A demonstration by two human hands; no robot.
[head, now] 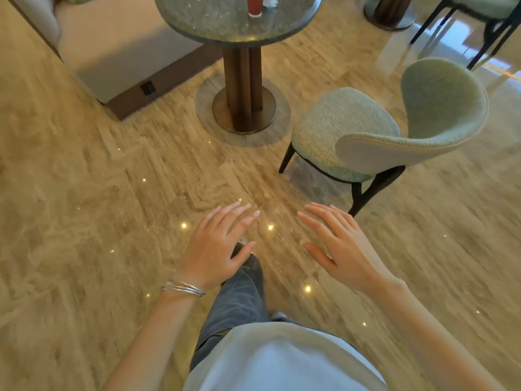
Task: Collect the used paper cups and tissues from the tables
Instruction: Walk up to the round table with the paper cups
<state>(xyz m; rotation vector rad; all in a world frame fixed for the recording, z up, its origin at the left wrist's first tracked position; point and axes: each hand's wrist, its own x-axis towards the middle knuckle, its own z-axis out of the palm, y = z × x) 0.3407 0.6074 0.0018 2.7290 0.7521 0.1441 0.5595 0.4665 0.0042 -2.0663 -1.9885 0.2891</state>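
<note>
A beige stone floor (84,221) fills most of the view. At top centre stands a round grey tabletop (225,26) on a dark wooden pedestal (243,86) with a round metal base. A pale green chair (375,128) with dark legs sits to its right, near the pedestal. The person's left hand (217,249), with silver bangles (183,287) at the wrist, and right hand (341,244) are held out low over the floor, well short of the tabletop; each grip is open, fingers spread, holding nothing. On the tabletop's far part stand a red cup (255,5) and, just beside it, a white tissue (270,1), both cut by the top edge.
</note>
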